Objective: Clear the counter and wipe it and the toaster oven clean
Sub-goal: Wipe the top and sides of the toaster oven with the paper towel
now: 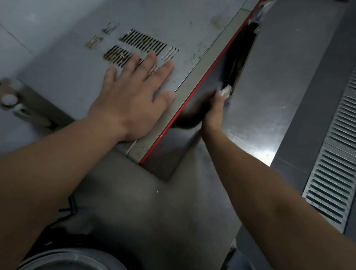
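Observation:
The toaster oven point(76, 73) fills the upper left, seen from above: a grey metal top with rows of grimy vent slots and a red-trimmed dark front door. My left hand point(131, 93) lies flat on the top with fingers spread over the vents. My right hand point(213, 110) is down in front of the dark door, gripping a small white cloth point(225, 91) that sticks out past the fingers and touches the door near its handle point(241, 55). The steel counter point(256, 110) lies under the oven.
The counter's front edge runs along the right, with dark floor and a long metal drain grate point(345, 134) beyond. A metal bracket point(5, 97) sits left of the oven. A round grey rim point(75, 262) and black cable show at the bottom.

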{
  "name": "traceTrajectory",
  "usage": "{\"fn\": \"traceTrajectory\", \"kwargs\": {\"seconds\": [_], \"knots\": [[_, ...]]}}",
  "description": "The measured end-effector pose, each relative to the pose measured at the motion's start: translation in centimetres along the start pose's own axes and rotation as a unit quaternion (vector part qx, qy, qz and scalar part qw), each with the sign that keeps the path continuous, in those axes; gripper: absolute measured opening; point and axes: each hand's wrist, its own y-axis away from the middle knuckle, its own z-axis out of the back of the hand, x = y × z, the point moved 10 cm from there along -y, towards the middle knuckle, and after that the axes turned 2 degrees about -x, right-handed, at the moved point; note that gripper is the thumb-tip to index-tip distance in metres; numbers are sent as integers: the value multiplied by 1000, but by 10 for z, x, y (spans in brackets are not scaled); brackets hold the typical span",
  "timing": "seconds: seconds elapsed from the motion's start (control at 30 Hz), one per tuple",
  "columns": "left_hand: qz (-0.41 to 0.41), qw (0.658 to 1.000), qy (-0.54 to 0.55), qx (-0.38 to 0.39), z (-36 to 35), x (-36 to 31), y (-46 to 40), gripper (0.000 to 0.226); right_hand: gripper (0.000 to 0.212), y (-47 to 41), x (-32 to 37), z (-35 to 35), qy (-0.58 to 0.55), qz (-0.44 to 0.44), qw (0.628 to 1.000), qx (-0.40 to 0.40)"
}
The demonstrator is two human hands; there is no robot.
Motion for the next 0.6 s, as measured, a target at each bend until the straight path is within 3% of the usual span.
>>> {"fn": "traceTrajectory", "kwargs": {"seconds": [0.1, 0.2, 0.3, 0.37, 0.47, 0.53, 0.6], "knots": [[1, 1000, 6, 1, 0, -1, 0, 70, 108, 23, -16, 3, -48, -17, 999, -16], [2, 1000, 3, -2, 2, -1, -1, 70, 99, 130, -31, -3, -70, -61, 996, 14], [0, 1000, -3, -1, 1, -1, 0, 69, 77, 257, -14, -28, -113, 37, 984, 131], [-2, 1000, -4, 0, 1, -1, 1, 68, 75, 299, -25, -34, -116, 76, 984, 115], [-3, 1000, 1, 0, 2, -2, 0, 67, 74, 275, -21, -43, -68, 22, 994, 83], [2, 1000, 4, -1, 1, -2, 1, 68, 75, 237, 3, -30, -60, 63, 995, 42], [3, 1000, 1, -4, 1, -2, 1, 68, 90, 188, 32, -19, -88, 89, 992, 12]]}}
